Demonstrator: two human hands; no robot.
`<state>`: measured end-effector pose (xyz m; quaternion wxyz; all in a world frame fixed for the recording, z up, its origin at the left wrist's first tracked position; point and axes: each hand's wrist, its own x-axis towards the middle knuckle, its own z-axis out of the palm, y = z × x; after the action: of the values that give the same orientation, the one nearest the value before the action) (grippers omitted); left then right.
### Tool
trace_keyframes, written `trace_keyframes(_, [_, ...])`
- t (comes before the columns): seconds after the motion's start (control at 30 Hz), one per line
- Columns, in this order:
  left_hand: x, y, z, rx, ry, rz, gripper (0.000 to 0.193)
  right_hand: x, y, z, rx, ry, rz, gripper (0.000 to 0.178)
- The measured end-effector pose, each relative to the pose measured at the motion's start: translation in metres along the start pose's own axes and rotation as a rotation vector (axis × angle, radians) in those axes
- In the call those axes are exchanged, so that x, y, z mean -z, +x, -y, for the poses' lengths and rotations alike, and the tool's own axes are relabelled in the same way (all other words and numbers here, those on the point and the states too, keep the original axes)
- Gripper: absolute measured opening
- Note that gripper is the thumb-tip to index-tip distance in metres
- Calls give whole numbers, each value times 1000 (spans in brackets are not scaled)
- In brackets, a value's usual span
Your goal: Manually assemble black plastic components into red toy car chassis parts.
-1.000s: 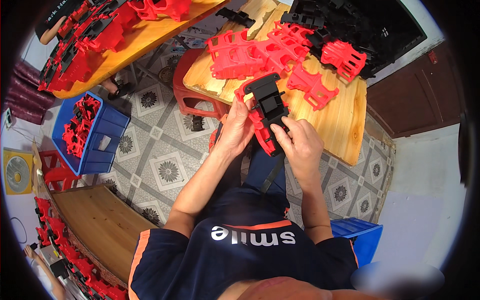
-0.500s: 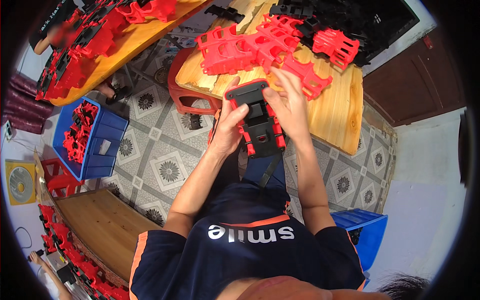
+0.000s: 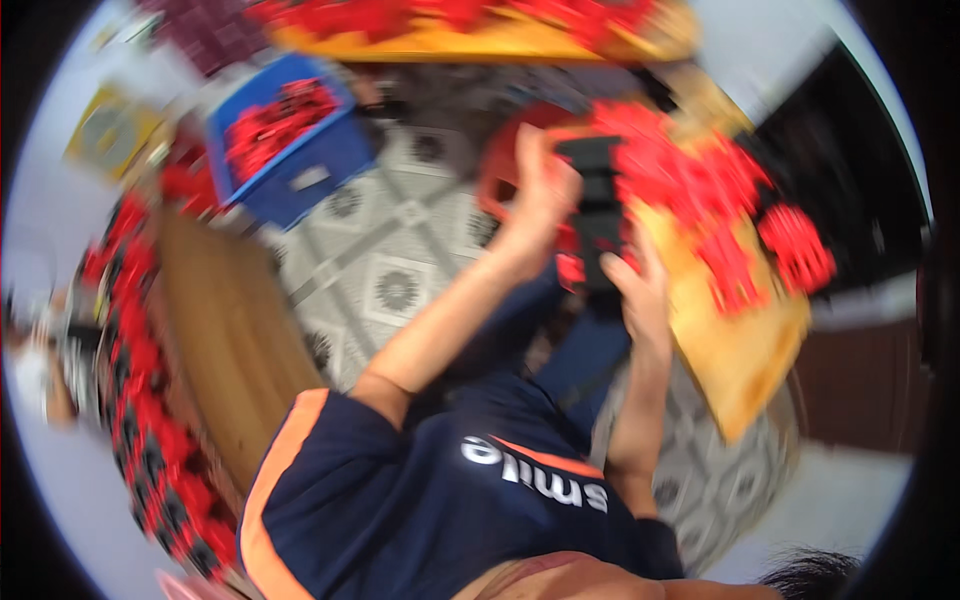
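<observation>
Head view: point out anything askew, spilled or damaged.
Nothing clearly stands out. Both hands, left hand and right hand, hold a black and red plastic part above the wooden board; motion blur hides finer detail.

Between the hands sits a black-and-red part [image 3: 597, 215] that looks like moulded plastic, matt where it is black; motion blur hides finer texture. Just beyond the right hand [image 3: 640, 290], the worktop [image 3: 745, 350] reads as pale, smooth wood carrying red plastic pieces [image 3: 700, 190]. Left of the left hand [image 3: 535, 200] stands a blue plastic crate [image 3: 300, 170] on patterned floor tiles [image 3: 395, 290] with a smooth look. The shirt [image 3: 430, 510] is dark matt cloth.
</observation>
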<state>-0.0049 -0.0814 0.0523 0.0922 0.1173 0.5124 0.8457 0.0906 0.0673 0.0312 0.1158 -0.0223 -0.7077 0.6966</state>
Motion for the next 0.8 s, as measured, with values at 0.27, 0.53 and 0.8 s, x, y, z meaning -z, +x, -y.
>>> trace_keyframes(0.27, [67,-49,-32,-289,-26,88,124,-74,17,5,63,-22,228,62])
trace_keyframes(0.53, [250,11,-175,-618,-198,-683,99,-143,40,-8,22,-126,532,60])
trace_keyframes(0.8, [598,134,-340,-885,-147,-1277,86,-163,-1,-75,-411,-151,592,38])
